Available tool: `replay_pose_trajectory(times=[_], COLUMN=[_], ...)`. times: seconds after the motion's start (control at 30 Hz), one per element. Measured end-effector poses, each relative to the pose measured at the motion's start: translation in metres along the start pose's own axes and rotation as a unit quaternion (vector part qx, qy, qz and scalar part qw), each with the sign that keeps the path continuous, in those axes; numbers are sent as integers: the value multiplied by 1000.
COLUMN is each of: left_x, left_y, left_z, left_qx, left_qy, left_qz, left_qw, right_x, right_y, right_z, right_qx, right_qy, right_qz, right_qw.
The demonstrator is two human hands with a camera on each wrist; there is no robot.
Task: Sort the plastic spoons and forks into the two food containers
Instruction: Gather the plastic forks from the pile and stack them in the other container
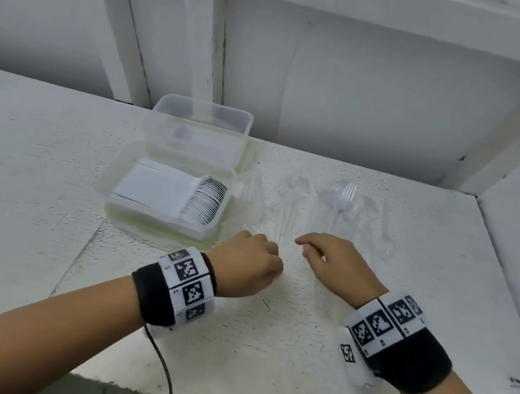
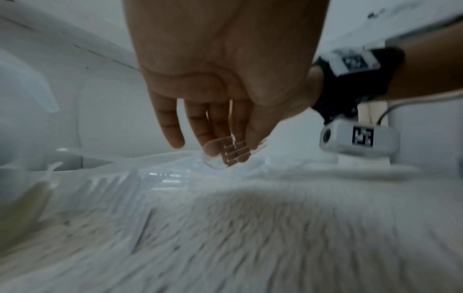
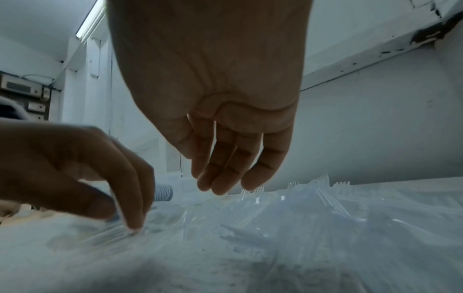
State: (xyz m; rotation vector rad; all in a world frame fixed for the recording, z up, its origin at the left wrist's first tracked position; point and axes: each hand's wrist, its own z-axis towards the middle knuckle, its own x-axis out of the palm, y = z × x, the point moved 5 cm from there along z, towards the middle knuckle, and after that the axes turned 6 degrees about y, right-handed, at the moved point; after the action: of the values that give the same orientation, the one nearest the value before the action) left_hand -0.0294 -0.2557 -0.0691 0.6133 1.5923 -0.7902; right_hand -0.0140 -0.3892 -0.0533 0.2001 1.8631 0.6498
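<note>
A wide, white-painted worktop (image 1: pixel 33 157) with a rough, grainy surface fills the scene, backed by white boards.

Toward its far left stand two clear, rectangular plastic food containers with rounded corners, one behind the other and touching. The near container (image 1: pixel 167 192) holds a tight row of nested white spoons (image 1: pixel 204 199), their bowls overlapping like scales. The far container (image 1: pixel 199 127) holds something pale that cannot be made out.

To the right of the containers, a loose spread of clear plastic cutlery (image 1: pixel 305 205) lies flat on the worktop, nearly invisible against the white. One fork (image 1: pixel 345 196) shows plainly, tines pointing away.

The left hand (image 1: pixel 247 269) is at the near edge of this spread, beside the near container, its fingers (image 3: pixel 136 202) curled down and pinching a clear utensil (image 2: pixel 220 150) against the worktop. Whether it is a spoon or a fork cannot be told.

The right hand (image 1: pixel 333 265) hovers low over the spread, fingers (image 3: pixel 223 172) relaxed, slightly bent and holding nothing.

The sorting looks partly done, with this the pick-up step. The next move probably calls for lifting the thin, slippery piece free without dragging its neighbours, identifying it, then laying it in the matching container.
</note>
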Motion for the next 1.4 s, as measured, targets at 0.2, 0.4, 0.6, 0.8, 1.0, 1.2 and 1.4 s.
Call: replay_pose_trajectory(times=[0.2,0.4,0.6,0.8,1.0,1.2,1.4], left_x=[-72,-83,-70,-63,-62,-39,-17], left_y=[29,69,73,65,52,53,49], left_z=[-41,-59,-53,-35,-13,39,69], left_qx=[-42,-180,-243,-252,-241,-334,-386], left_qy=[-263,-361,-351,-249,-181,-74,121], left_qz=[-385,-557,-570,-547,-496,-318,-186], left_qw=[884,726,702,758,814,884,896], right_x=[2,31,23,-35,-78,-70,-50], right_y=[15,37,30,34,23,8,-9], right_z=[36,75,72,32,5,4,1], right_qx=[28,66,74,20,-22,21,74], right_qy=[33,128,95,-81,-273,-325,-233], right_qz=[-53,-224,-181,85,475,431,323], right_qw=[998,964,976,993,836,841,914])
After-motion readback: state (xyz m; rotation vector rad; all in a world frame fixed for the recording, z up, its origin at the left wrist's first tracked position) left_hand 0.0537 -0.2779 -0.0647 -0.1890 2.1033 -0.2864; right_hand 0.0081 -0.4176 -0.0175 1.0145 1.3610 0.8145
